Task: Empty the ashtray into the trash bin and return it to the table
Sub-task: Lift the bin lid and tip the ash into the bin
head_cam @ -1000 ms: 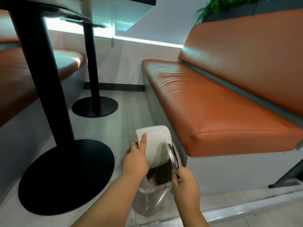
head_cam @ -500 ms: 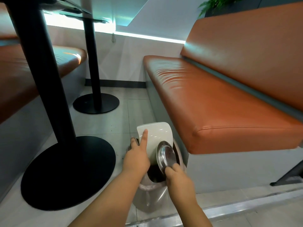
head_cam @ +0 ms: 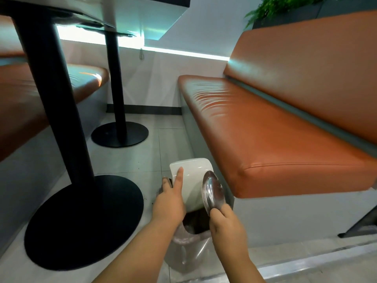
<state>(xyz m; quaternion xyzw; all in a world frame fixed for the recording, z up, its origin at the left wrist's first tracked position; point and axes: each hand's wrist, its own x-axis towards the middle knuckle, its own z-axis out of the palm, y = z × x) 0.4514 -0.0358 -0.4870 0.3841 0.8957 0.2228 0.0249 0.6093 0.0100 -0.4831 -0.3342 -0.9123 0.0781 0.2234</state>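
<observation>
A small grey trash bin (head_cam: 184, 256) with a clear liner stands on the floor beside the bench. Its white lid (head_cam: 193, 176) is tipped up and back. My left hand (head_cam: 170, 203) holds that lid open, index finger stretched along it. My right hand (head_cam: 224, 223) grips the lower rim of a round shiny metal ashtray (head_cam: 213, 192). The ashtray is tilted almost on edge right over the bin's dark opening, its hollow side facing me. I cannot see what lies inside the bin.
An orange padded bench (head_cam: 275, 139) overhangs the bin on the right. A black table pedestal (head_cam: 67, 139) with a wide round base stands to the left, a second one (head_cam: 118, 99) farther back. Another orange bench (head_cam: 24, 94) is at the left. The floor is pale tile.
The ashtray turned from edge-on to showing its hollow side, dipped toward the bin opening, then rose a little. My left hand kept the lid up.
</observation>
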